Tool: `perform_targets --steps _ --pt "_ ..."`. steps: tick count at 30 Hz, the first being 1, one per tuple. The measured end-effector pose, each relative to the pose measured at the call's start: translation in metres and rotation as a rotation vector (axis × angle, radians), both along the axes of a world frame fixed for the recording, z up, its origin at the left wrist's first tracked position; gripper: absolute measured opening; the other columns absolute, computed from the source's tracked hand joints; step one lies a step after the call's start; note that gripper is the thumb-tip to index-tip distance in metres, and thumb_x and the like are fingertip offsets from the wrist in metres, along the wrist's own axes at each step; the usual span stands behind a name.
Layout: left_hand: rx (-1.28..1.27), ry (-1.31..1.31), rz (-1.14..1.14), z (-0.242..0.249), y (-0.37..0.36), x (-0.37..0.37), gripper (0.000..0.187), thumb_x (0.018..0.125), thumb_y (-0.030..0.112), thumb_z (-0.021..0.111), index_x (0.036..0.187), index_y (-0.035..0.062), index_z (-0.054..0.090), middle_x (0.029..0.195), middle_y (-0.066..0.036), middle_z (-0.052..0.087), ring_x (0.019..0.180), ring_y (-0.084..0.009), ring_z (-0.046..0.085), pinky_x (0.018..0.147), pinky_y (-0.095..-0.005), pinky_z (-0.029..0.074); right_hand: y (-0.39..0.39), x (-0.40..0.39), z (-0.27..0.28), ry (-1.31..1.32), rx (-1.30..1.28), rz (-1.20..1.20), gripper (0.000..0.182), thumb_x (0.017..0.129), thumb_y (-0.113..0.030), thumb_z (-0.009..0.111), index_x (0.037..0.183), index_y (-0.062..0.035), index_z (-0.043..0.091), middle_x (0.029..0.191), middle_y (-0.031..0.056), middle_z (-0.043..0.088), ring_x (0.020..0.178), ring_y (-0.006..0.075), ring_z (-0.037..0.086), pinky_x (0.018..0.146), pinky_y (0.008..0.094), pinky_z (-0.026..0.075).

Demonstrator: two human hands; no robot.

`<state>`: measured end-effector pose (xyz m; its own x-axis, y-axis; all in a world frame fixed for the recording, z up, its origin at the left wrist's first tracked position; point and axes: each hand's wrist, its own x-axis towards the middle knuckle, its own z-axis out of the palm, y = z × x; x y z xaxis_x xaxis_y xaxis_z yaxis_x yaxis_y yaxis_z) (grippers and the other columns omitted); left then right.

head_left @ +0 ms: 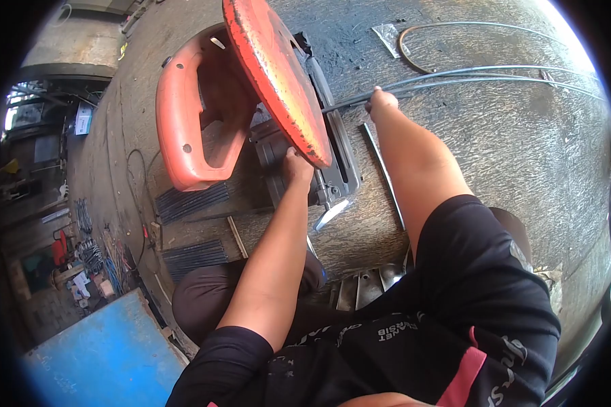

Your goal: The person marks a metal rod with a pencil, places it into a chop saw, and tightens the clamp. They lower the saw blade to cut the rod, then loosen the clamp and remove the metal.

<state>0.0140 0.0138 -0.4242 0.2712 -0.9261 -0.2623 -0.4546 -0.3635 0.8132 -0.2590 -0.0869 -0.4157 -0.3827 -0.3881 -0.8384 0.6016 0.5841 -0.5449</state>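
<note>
An orange chop saw point(271, 74) with a worn blade guard and a looped handle point(178, 129) stands before me on its dark metal base point(343, 152). My left hand point(297, 168) is by the base at the guard's lower edge. Its fingers look curled, and what they hold is hidden by the guard. My right hand point(381, 100) is closed around long thin metal rods point(468, 74) to the right of the saw. The rods run from the saw's base out to the far right. A vise crank handle point(331, 214) sticks out at the base's near side.
Bundles of short dark rods point(193, 201) lie left of the saw. A thin straight bar point(384, 178) rests on the floor near my right forearm. A power cable point(142, 203), scattered tools and a blue panel point(105, 353) are at the left. A plastic bag point(387, 39) lies beyond.
</note>
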Motion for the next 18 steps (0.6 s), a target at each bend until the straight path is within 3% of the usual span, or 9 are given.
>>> perform_targets --steps 2,3,5,7,9,11,12,14,18 --pt "0.039 0.031 0.017 0.014 0.004 -0.005 0.036 0.082 0.027 0.066 0.108 0.0023 0.063 0.100 -0.016 0.070 0.095 -0.0299 0.066 0.080 -0.0368 0.050 -0.014 -0.015 -0.019 0.029 0.041 -0.034 0.026 0.090 -0.028 0.064 0.097 -0.0031 0.060 0.069 0.0095 0.059 0.056 0.0214 0.059 0.046 0.0313 0.049" --pt "0.061 0.039 0.030 0.017 0.005 -0.007 0.036 0.082 0.027 0.066 0.107 0.0022 0.063 0.099 -0.017 0.070 0.095 -0.0300 0.067 0.080 -0.0366 0.050 -0.031 -0.023 -0.065 0.312 0.050 0.538 0.021 0.090 -0.023 0.061 0.096 -0.0026 0.059 0.071 0.0111 0.060 0.058 0.0218 0.060 0.046 0.0317 0.049" --pt "0.046 0.086 0.053 0.014 0.008 -0.007 0.035 0.082 0.026 0.066 0.107 0.0021 0.063 0.098 -0.017 0.070 0.094 -0.0301 0.067 0.079 -0.0367 0.050 -0.032 -0.019 -0.061 0.587 0.054 1.114 0.017 0.090 -0.018 0.059 0.096 -0.0021 0.059 0.073 0.0127 0.061 0.059 0.0223 0.061 0.046 0.0322 0.049" --pt "0.015 0.124 0.065 0.012 0.011 -0.004 0.034 0.082 0.026 0.066 0.106 0.0021 0.064 0.097 -0.017 0.070 0.093 -0.0300 0.067 0.078 -0.0369 0.050 -0.008 -0.004 0.024 0.914 0.049 1.498 0.013 0.089 -0.009 0.052 0.092 -0.0008 0.061 0.078 0.0127 0.064 0.063 0.0215 0.063 0.049 0.0326 0.052" --pt "-0.008 0.014 0.020 0.020 0.010 -0.010 0.032 0.082 0.025 0.066 0.104 0.0023 0.064 0.095 -0.018 0.069 0.092 -0.0303 0.067 0.077 -0.0373 0.050 -0.054 0.008 -0.156 0.518 -0.082 0.663 0.013 0.088 -0.008 0.051 0.090 -0.0010 0.061 0.077 0.0109 0.064 0.061 0.0217 0.063 0.048 0.0323 0.051" --pt "0.075 -0.097 0.041 0.068 0.013 -0.034 0.030 0.082 0.025 0.066 0.102 0.0025 0.065 0.094 -0.019 0.069 0.090 -0.0308 0.067 0.076 -0.0379 0.050 -0.026 0.030 -0.079 0.460 -0.088 0.949 0.018 0.088 -0.021 0.061 0.091 -0.0030 0.058 0.074 0.0109 0.062 0.054 0.0228 0.061 0.043 0.0336 0.049" --pt "0.164 -0.176 0.079 0.090 0.013 -0.043 0.029 0.082 0.025 0.065 0.100 0.0026 0.065 0.093 -0.019 0.069 0.090 -0.0313 0.067 0.075 -0.0383 0.050 -0.021 0.038 -0.046 0.461 -0.089 0.949 0.018 0.088 -0.021 0.061 0.091 -0.0030 0.058 0.074 0.0109 0.062 0.054 0.0228 0.061 0.043 0.0336 0.049" --pt "0.116 -0.143 0.057 0.080 0.016 -0.036 0.028 0.083 0.026 0.065 0.098 0.0028 0.065 0.092 -0.019 0.069 0.089 -0.0313 0.067 0.075 -0.0384 0.050 -0.010 0.053 0.007 -0.098 0.083 0.239 0.026 0.090 -0.029 0.061 0.089 -0.0032 0.060 0.073 0.0101 0.063 0.053 0.0202 0.060 0.044 0.0323 0.048" --pt "0.006 -0.256 0.046 0.069 0.023 -0.029 0.027 0.083 0.028 0.063 0.094 0.0038 0.067 0.090 -0.018 0.069 0.087 -0.0313 0.068 0.076 -0.0389 0.051 0.018 0.060 0.035 0.059 0.075 0.399 0.036 0.090 -0.038 0.060 0.086 -0.0021 0.063 0.072 0.0098 0.063 0.054 0.0199 0.059 0.047 0.0332 0.048"
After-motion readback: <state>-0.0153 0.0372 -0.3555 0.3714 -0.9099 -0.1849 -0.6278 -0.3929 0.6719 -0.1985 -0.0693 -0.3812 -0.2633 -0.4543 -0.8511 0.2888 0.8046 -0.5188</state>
